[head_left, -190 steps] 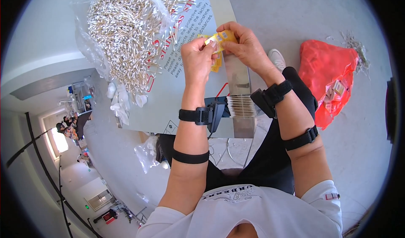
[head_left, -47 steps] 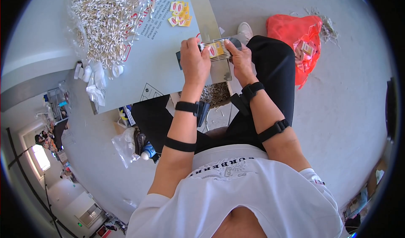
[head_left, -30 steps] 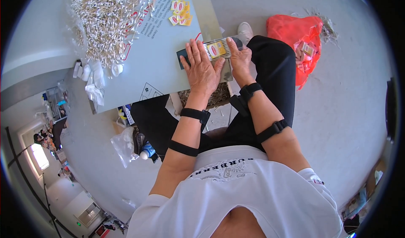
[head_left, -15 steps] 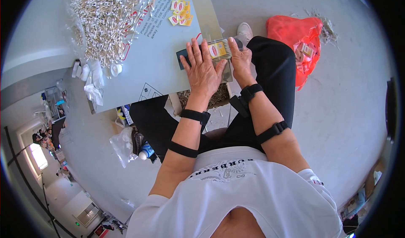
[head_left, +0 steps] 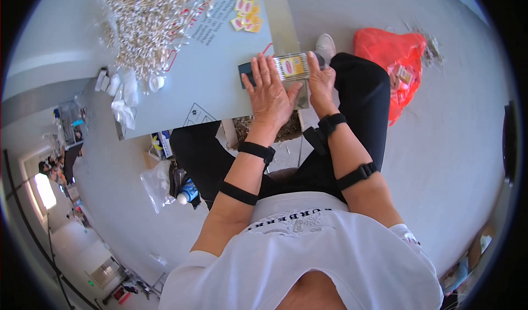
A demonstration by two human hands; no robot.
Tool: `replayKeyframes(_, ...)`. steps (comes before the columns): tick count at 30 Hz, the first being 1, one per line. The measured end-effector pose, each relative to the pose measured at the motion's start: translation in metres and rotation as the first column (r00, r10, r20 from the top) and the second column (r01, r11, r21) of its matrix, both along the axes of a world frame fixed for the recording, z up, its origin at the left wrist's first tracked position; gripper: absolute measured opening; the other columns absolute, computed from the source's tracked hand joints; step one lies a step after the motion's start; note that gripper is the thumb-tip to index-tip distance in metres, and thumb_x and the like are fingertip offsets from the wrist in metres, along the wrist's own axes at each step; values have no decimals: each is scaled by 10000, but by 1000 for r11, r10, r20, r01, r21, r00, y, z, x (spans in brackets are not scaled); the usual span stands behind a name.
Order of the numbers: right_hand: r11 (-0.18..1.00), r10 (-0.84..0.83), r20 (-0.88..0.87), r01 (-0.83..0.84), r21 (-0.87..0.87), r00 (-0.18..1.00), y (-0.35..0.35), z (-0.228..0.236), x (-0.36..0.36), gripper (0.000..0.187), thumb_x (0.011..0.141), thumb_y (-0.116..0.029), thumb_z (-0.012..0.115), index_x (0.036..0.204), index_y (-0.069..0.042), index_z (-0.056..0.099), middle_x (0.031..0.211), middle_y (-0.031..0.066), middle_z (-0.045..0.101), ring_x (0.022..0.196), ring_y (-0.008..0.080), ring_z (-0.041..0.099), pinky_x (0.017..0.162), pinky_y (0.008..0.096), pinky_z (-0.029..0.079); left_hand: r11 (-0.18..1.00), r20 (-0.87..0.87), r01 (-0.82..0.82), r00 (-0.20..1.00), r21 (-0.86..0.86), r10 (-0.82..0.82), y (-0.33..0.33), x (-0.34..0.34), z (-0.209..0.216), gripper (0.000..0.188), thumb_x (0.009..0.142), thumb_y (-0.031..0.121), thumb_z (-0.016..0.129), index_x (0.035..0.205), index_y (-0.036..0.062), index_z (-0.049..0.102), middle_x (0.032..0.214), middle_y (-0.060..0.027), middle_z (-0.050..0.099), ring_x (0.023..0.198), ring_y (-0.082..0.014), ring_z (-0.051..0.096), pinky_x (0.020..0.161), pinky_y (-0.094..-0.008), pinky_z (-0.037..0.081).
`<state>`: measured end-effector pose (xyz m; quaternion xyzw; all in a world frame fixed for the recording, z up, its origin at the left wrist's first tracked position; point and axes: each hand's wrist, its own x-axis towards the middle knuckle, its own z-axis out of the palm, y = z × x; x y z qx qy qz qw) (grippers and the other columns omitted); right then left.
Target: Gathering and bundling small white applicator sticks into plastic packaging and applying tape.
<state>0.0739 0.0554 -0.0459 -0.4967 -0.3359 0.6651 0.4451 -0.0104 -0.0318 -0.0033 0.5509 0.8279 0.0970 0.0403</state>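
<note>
Centrally, above the middle of the frame, a flat row of cotton swabs [head_left: 297, 78] lay side by side at the right edge of a pale metal-topped table [head_left: 203, 84], with one yellow-and-white card [head_left: 292, 66] face up on it. The person's left hand [head_left: 272, 92] was spread flat, fingers straight, over the row's left end and a dark flat block [head_left: 245, 79] beside it. The right hand [head_left: 322, 81] had its thumb against the row's right end and its other fingers bent; whether it pinched the row, I cannot tell.

For this one row, lining up the swabs and placing the card looked done; no wrapping could be made out around it. Much appeared to remain: a cluster of loose yellow cards [head_left: 247, 15] lay towards the top centre, and a large heap of loose swabs [head_left: 146, 24] filled the upper left. Below the table edge, near the centre, stood an open box [head_left: 229, 135] of swab-like sticks. At upper right, a red plastic bag [head_left: 385, 51] sat on the floor.
</note>
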Motion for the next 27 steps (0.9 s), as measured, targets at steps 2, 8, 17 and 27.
replayKeyframes(2,994,13,151,3,-109,988,1,8,1,271,904,-282,661,802,-32,658,750,-10,610,670,73,502,596,252,418,1000,4,-5,1000,22,5,-2,-5,-1,854,893,527,506,1460,-35,204,1533,-228,170,1425,-389,134,1105,-604,96)
replayKeyframes(8,790,-409,441,69,609,799,17,28,23,272,903,-225,652,944,38,599,807,30,566,701,106,495,641,244,437,897,146,-135,986,421,80,-12,-62,-9,627,832,235,645,1342,-20,384,1421,-242,362,1322,-412,324,1076,-533,254)
replayKeyframes(17,353,-7,839,-784,511,544,56,91,-65,508,800,-205,712,1255,-104,507,1328,138,467,1162,317,490,938,414,419,834,164,-395,919,385,359,-22,-183,4,302,732,59,702,1019,48,611,1104,-119,574,1088,-332,502,931,-417,423)
replayKeyframes(27,-19,-230,966,-993,114,115,100,61,-115,576,901,-261,577,1426,-224,344,1512,41,286,1418,243,223,1141,526,161,863,207,-334,940,379,273,-11,-215,4,337,729,52,702,1041,15,580,1103,-135,558,1068,-340,501,917,-431,416)
